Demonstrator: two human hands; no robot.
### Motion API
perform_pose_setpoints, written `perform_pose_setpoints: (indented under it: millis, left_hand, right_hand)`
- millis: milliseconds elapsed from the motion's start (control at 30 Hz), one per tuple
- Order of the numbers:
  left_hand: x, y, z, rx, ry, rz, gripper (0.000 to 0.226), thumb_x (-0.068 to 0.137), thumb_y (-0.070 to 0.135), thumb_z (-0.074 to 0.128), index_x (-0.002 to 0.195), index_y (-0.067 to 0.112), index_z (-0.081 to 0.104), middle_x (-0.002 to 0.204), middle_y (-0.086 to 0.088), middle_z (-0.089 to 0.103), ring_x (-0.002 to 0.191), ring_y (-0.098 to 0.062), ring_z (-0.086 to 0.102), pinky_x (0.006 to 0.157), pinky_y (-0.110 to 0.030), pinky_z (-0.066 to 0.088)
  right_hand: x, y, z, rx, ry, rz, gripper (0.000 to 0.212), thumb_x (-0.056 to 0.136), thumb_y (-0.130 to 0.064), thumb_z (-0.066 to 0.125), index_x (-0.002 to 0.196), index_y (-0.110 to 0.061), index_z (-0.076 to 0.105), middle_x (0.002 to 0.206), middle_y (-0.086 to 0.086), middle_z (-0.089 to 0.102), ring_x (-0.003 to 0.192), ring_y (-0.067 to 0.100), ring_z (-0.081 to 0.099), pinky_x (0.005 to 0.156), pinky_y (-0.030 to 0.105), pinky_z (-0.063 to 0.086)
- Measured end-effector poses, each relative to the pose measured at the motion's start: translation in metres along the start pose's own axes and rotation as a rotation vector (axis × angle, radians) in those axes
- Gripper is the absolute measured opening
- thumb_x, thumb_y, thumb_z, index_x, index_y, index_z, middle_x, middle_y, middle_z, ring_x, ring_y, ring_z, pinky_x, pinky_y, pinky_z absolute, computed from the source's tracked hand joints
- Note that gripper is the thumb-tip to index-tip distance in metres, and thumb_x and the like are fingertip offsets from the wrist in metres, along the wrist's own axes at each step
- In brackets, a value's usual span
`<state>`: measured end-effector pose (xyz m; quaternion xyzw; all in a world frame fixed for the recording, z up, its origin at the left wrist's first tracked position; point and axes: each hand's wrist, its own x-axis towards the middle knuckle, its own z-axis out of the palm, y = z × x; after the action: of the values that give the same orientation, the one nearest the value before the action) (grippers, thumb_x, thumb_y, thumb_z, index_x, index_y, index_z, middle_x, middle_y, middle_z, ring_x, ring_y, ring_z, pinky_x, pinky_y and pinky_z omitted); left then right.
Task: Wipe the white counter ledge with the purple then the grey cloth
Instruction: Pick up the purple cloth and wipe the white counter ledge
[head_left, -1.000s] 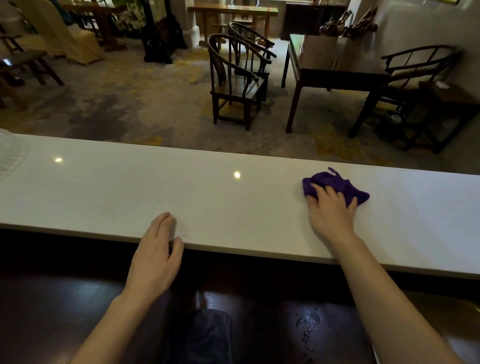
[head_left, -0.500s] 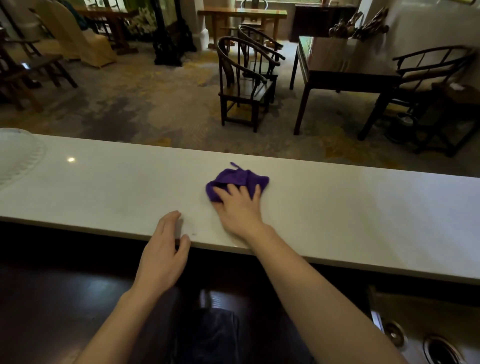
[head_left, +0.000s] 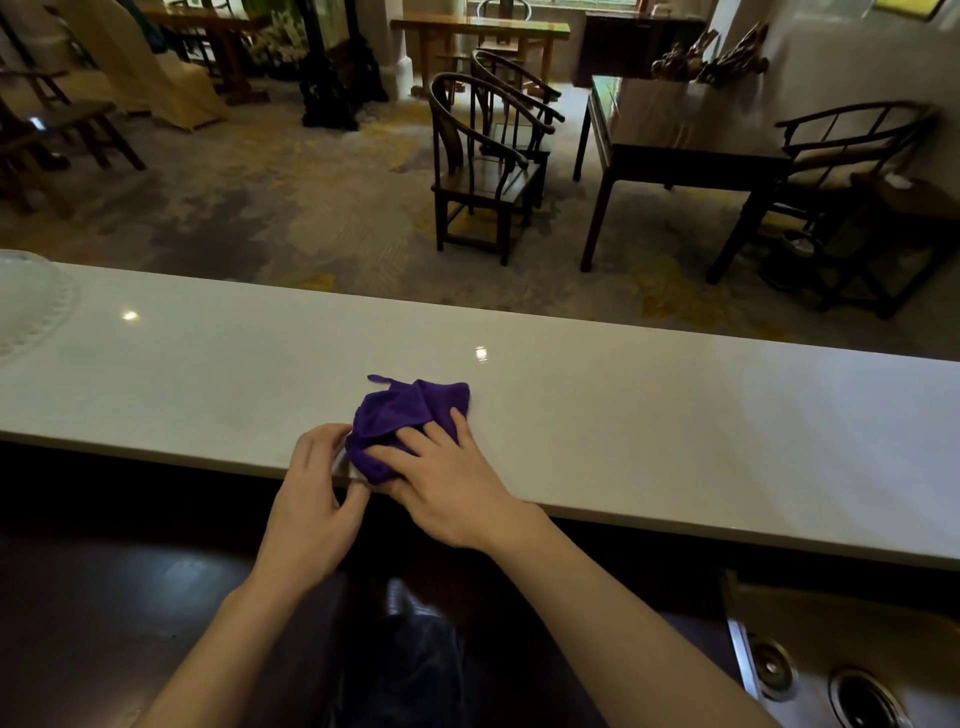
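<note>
Right hand (head_left: 447, 483) presses purple cloth (head_left: 400, 410) on ledge (head_left: 675, 415); left hand (head_left: 311, 499) rests, loosely curled, alongside.

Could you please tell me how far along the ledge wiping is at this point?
Done: nothing can be confirmed; the white ledge shows no wipe marks. In hand: the right hand presses the purple cloth at the near edge, the left hand curled beside it. Left: the grey-cloth pass; no grey cloth is in view.

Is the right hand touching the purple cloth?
Touching. The head view shows the right hand lying on top of the purple cloth, pressing it down.
</note>
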<state>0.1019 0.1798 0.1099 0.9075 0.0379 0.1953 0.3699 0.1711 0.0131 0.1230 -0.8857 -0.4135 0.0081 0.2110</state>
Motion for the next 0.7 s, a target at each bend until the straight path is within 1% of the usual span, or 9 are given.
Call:
perform_pose_setpoints:
  millis: [67,233,333,400,433,500,567,633,700]
  left_hand:
    - [0.0,0.0,-0.001,0.032,-0.005,0.002,0.051,0.084,0.004,0.068,0.131,0.007,0.05,0.129,-0.005,0.052,0.11,0.004,0.046,0.092,0.0,0.03]
    - [0.002,0.007,-0.002,0.053,-0.012,-0.018,0.051,0.085,0.002,0.065,0.134,0.007,0.053,0.136,-0.005,0.052,0.125,-0.015,0.049,0.102,-0.024,0.036]
    - [0.004,0.017,-0.002,0.026,-0.01,-0.023,0.049,0.086,0.004,0.065,0.134,0.009,0.055,0.137,-0.003,0.053,0.128,-0.017,0.049,0.106,-0.02,0.031]
    - [0.007,0.026,0.0,-0.057,-0.041,-0.049,0.049,0.089,0.014,0.066,0.136,0.018,0.053,0.137,0.005,0.053,0.127,-0.006,0.047,0.105,-0.018,0.031]
    - [0.008,0.032,0.001,-0.122,-0.07,-0.074,0.049,0.09,0.024,0.066,0.137,0.024,0.052,0.136,0.011,0.053,0.124,0.002,0.046,0.103,-0.019,0.032]
    - [0.013,0.043,0.005,-0.27,-0.15,-0.145,0.056,0.086,0.05,0.063,0.137,0.035,0.05,0.135,0.024,0.052,0.121,0.015,0.045,0.102,-0.022,0.035]
    - [0.019,0.053,0.009,-0.431,-0.237,-0.218,0.071,0.076,0.066,0.062,0.139,0.036,0.05,0.137,0.022,0.055,0.128,0.008,0.046,0.106,-0.027,0.037]
    - [0.022,0.062,0.016,-0.603,-0.297,-0.268,0.079,0.07,0.072,0.066,0.138,0.034,0.052,0.134,0.018,0.061,0.128,0.001,0.052,0.11,-0.031,0.039]
    - [0.023,0.07,0.021,-0.741,-0.336,-0.3,0.084,0.066,0.074,0.069,0.136,0.031,0.055,0.13,0.018,0.065,0.123,-0.001,0.057,0.109,-0.033,0.043]
  right_hand:
    - [-0.013,0.004,-0.006,-0.003,-0.002,-0.019,0.042,0.102,-0.034,0.047,0.144,-0.03,0.048,0.15,-0.001,0.047,0.146,0.025,0.03,0.123,0.058,0.005]
    - [-0.047,0.016,-0.019,0.002,0.01,0.006,0.035,0.102,-0.024,0.049,0.137,-0.025,0.053,0.138,-0.004,0.056,0.135,0.019,0.043,0.126,0.049,0.007]
    - [-0.059,0.02,-0.032,0.314,0.1,0.116,0.026,0.101,-0.016,0.049,0.124,-0.025,0.059,0.121,-0.018,0.064,0.114,0.004,0.054,0.121,0.032,0.021]
    - [-0.063,0.022,-0.045,0.521,0.145,0.209,0.026,0.102,-0.016,0.047,0.12,-0.031,0.059,0.112,-0.031,0.064,0.105,-0.01,0.055,0.106,0.018,0.034]
    - [-0.064,0.023,-0.052,0.617,0.156,0.252,0.026,0.103,-0.017,0.046,0.12,-0.031,0.06,0.113,-0.029,0.066,0.107,-0.009,0.058,0.101,0.017,0.038]
    - [-0.067,0.024,-0.065,0.806,0.192,0.331,0.026,0.104,-0.017,0.045,0.121,-0.026,0.063,0.116,-0.013,0.071,0.113,0.004,0.063,0.102,0.025,0.044]
    - [-0.072,0.024,-0.076,1.016,0.245,0.39,0.027,0.103,-0.022,0.046,0.119,-0.029,0.067,0.119,-0.003,0.073,0.116,0.013,0.066,0.102,0.032,0.049]
    - [-0.079,0.022,-0.086,1.284,0.271,0.433,0.029,0.103,-0.024,0.047,0.116,-0.033,0.071,0.123,0.002,0.074,0.118,0.02,0.067,0.097,0.035,0.054]
    - [-0.087,0.022,-0.093,1.49,0.278,0.452,0.031,0.104,-0.024,0.046,0.115,-0.032,0.074,0.124,0.003,0.074,0.117,0.021,0.068,0.089,0.031,0.058]
